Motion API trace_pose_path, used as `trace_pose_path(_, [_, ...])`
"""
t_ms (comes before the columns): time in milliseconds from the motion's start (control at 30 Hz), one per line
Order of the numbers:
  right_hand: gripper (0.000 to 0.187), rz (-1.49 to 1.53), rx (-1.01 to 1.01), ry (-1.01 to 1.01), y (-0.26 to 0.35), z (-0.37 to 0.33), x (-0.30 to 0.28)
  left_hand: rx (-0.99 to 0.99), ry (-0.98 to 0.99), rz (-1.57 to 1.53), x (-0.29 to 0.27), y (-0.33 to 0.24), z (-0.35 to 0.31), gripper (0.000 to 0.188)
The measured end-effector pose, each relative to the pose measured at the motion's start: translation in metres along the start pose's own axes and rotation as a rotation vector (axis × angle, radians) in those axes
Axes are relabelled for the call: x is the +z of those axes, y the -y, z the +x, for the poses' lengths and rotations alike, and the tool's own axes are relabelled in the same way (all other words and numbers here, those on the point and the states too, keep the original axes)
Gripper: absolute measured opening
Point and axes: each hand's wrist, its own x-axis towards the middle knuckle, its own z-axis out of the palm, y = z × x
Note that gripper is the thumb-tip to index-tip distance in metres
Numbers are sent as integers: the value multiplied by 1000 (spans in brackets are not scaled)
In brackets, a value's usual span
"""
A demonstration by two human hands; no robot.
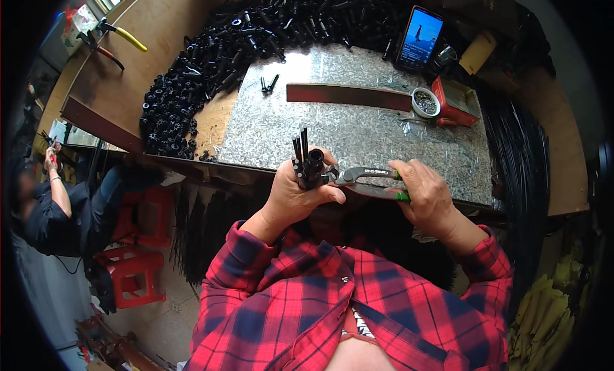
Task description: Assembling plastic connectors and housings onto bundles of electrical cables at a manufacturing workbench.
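Observation:
My left hand (291,197) is closed around a black tubular piece (313,168) with several thin black rods standing up beside it, perhaps umbrella ribs on a runner. Its thumb points right along the near side. My right hand (427,195) grips pliers (366,174) with green on the handle ends. The jaws of the pliers meet the tubular piece at its right side, by my left fingertips; the exact bite is hidden. Both hands are held above the near edge of a speckled stone slab (256,131).
A dark flat strip (348,97) lies across the slab, beside a white bowl of small metal bits (425,103) and a red box (455,102). Black plastic parts (256,32) heap behind. A phone (419,37) stands upright. Long black rods (518,147) hang right. A co-worker (70,198) sits left.

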Motion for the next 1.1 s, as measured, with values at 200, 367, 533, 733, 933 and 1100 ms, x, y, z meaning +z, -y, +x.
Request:
trace_pose_path(200, [56,-303,-69,-198,-3,5,-5,7,-22,126,-1,0,2,64])
trace_pose_path(367, [62,-477,-113,-301,-5,6,-5,15,-44,118,3,-6,2,68])
trace_pose_path(533, [61,-512,-100,-299,-5,7,-5,36,-44,110,2,-8,4,67])
trace_pose_path(733, [55,-521,-104,-283,-6,8,-3,-1,-72,58,3,-5,0,66])
trace_pose_path(933, [41,120,37,68,3,5,-2,-37,-91,-52,3,-2,-2,70])
trace_pose_path(1100, [34,523,128,315,5,8,-4,54,-73,-65,-1,3,-7,68])
